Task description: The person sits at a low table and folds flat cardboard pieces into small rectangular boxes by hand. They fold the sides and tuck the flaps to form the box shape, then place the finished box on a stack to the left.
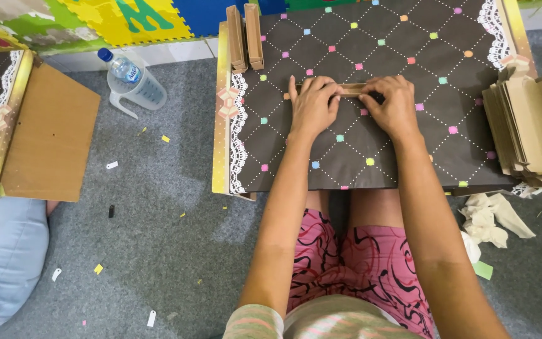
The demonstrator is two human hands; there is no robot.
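We are pressing our left hand (pixel 312 103) and right hand (pixel 396 105), fingers curled down, on a folded brown paper strip (pixel 349 89) mid-table | stack of brown paper pieces (pixel 528 129) is sitting at the table's (pixel 346 163) right edge | two folded strips (pixel 245 37) are lying at the far-left corner.

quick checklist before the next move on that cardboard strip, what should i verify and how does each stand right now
1. Both hands on the strip: left hand and right hand press the cardboard strip from each end. Ok.
2. Strip lies flat on the dark dotted board: looks flat, though fingers hide its ends. Cannot tell.
3. Room on the board below the hands: bare. Ok.
4. Finished strips out of the way at the far left corner: apart from the hands. Ok.
5. Stack of cardboard blanks at the right edge: hangs over the board's edge. Not ok.
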